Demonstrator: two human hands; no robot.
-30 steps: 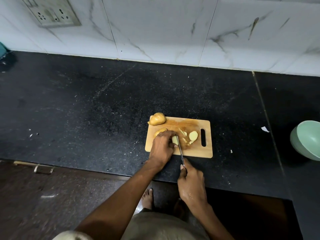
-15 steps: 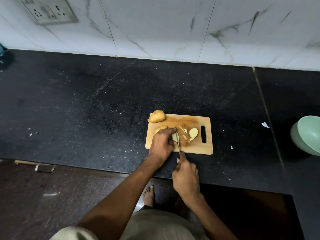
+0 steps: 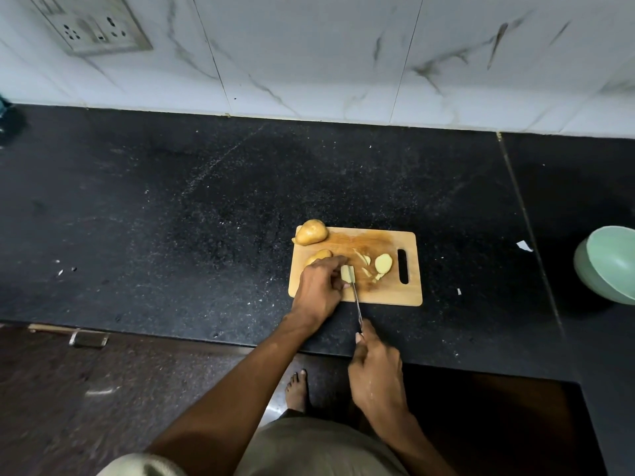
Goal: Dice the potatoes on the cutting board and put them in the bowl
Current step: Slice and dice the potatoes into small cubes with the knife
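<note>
A wooden cutting board (image 3: pixel 395 293) lies on the black counter. At its far left corner sits a whole potato (image 3: pixel 311 231); a second potato piece (image 3: pixel 318 256) shows just beyond my left hand (image 3: pixel 318 290), which pinches a pale cut potato piece (image 3: pixel 347 272) on the board. My right hand (image 3: pixel 376 371) grips the knife (image 3: pixel 357 305) by its handle, and the blade runs up beside that pale piece. A round slice (image 3: pixel 383 263) and thin strips lie near the board's handle slot. The green bowl (image 3: pixel 608 262) stands at the far right.
The black counter (image 3: pixel 171 218) stretches wide to the left, with a marble tile wall and a socket plate (image 3: pixel 99 29) behind it. Small white scraps (image 3: pixel 524 246) lie between board and bowl. The counter's front edge runs just under my wrists, and a bare foot (image 3: pixel 297 389) shows on the floor below.
The knife has slid forward into the potato piece and drawn back toward me again. My left hand stays on the piece.
</note>
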